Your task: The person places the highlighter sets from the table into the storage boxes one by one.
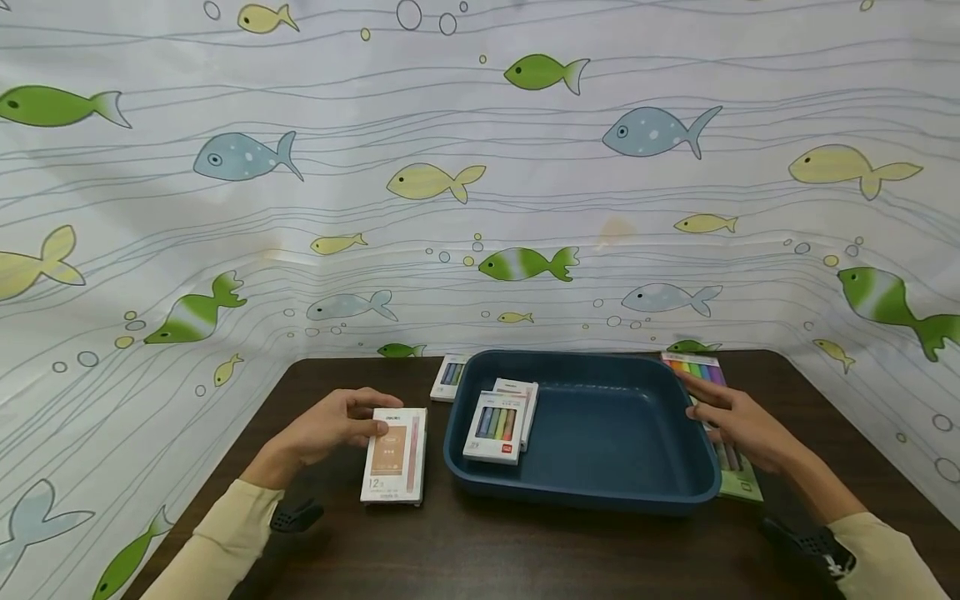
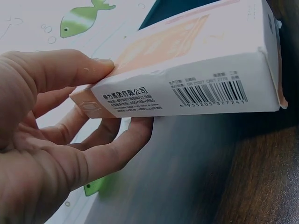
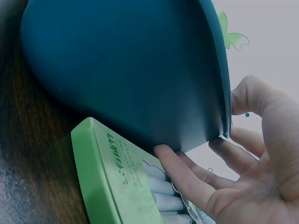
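Note:
My left hand (image 1: 341, 427) pinches a white and orange cardboard box (image 1: 393, 458), thumb on its front and fingers behind it. The left wrist view shows the box's barcode side, with the box tilted above the dark table. To its right stands a dark blue tray (image 1: 600, 454). Inside the tray's left part, a white box with coloured sticks in its window (image 1: 495, 425) overlaps another white box (image 1: 531, 402). My right hand (image 1: 738, 425) grips the tray's right edge, the thumb at the rim and the fingers along the outer wall.
A green-ended highlighter box (image 3: 100, 172) lies right of the tray, partly under my right hand in the head view. Behind the tray's left corner lies another white box (image 1: 448, 375). A fish-patterned curtain (image 1: 480, 208) borders the dark wooden table (image 1: 525, 550).

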The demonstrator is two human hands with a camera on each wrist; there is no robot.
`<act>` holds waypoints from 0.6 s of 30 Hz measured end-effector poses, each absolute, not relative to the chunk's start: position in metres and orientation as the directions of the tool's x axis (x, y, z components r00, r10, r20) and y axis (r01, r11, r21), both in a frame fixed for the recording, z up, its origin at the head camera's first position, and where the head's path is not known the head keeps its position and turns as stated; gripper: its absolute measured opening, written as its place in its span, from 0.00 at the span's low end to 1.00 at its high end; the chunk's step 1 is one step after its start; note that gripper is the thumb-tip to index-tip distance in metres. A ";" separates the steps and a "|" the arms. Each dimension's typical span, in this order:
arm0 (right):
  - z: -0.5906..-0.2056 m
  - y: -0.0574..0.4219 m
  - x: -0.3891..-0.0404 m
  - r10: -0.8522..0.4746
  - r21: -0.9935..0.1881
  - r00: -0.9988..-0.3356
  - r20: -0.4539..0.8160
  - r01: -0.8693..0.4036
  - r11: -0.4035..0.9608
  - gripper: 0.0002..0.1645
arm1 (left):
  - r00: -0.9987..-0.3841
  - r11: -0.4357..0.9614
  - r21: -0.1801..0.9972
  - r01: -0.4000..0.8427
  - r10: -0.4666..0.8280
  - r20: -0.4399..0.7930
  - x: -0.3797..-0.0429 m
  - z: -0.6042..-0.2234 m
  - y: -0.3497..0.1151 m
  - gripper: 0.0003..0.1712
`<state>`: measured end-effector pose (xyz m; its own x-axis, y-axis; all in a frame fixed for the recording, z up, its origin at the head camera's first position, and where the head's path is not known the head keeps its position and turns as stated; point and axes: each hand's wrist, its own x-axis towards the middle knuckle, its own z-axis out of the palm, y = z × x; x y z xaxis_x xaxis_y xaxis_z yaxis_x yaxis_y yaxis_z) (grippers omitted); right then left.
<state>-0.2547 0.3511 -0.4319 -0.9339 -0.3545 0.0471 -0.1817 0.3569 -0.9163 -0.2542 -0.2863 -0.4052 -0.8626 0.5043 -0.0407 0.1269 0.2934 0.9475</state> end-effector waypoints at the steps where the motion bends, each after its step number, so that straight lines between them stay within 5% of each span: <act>1: -0.431 0.351 -0.254 -0.353 -0.917 -0.934 0.044 -0.179 0.358 0.41 | -0.861 0.289 0.949 0.126 0.507 -0.040 -0.254 -0.405 -0.286 0.28; 18: -0.432 0.351 -0.254 -0.356 -0.912 -0.933 0.058 -0.195 0.362 0.42 | -0.858 0.289 0.947 0.137 0.513 -0.032 -0.255 -0.402 -0.289 0.26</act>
<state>-0.2543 0.3508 -0.4315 -0.9328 -0.3556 0.0581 -0.1948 0.3622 -0.9115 -0.2548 -0.2886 -0.4024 -0.8581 0.5125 -0.0325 0.1369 0.2892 0.9474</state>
